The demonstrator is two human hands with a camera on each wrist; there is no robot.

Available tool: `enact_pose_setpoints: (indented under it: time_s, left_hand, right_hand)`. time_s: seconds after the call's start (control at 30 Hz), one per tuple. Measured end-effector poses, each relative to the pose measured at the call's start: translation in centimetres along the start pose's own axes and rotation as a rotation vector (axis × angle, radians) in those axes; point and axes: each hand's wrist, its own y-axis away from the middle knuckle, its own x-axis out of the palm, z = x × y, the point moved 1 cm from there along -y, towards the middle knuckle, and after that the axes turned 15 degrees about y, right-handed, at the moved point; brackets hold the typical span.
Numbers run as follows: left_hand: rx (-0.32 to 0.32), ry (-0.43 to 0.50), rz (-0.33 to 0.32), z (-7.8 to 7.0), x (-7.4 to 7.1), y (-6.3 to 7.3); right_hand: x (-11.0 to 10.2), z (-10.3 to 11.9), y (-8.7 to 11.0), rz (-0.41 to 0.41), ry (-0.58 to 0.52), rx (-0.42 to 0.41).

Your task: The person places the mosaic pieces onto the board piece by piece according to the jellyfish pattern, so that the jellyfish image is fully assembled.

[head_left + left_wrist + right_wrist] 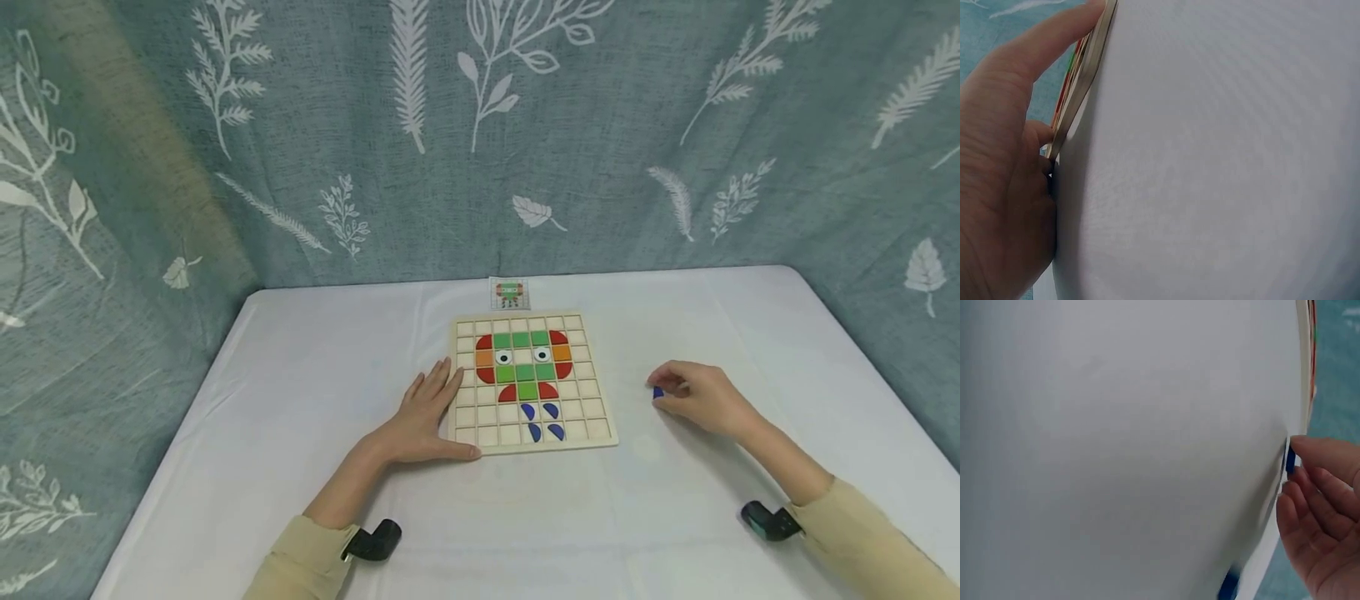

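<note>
A wooden grid board [472,417] lies on the table with red, orange, green and eye-marked pieces set in its squares. Several blue half-round pieces [551,410] sit in the lower squares. My left hand [422,421] is spread at the board's left side, its thumb along the near left corner; the left wrist view shows the thumb [1054,44] against the board's edge. Right of the board, my right hand [701,398] pinches a small blue piece [1290,460] between thumb and fingers, just above the cloth. The piece's full shape is hidden by the fingers.
A small picture card [510,293] with a similar coloured figure lies behind the board. Another blue object [1229,584], blurred, shows on the white cloth [360,358] in the right wrist view. A leaf-patterned curtain [450,200] hangs around the table.
</note>
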Motion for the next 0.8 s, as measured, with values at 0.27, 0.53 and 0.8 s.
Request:
enact_pose_setpoints:
  time_s: [0.27, 0.53, 0.8]
  left_hand:
    - [-0.012, -0.011, 0.001, 0.0, 0.0, 0.0]
    - [0.014, -0.011, 0.013, 0.0, -0.1, -0.1]
    - [0.023, -0.004, 0.010, 0.0, -0.2, 0.1]
  right_hand:
    - [1.6, 6.5, -3.0, 0.072, -0.152, -0.157]
    - [3.7, 12.9, -5.9, 0.187, -0.133, -0.404]
    - [5.0, 14.8, -6.9, 0.235, -0.068, -0.527]
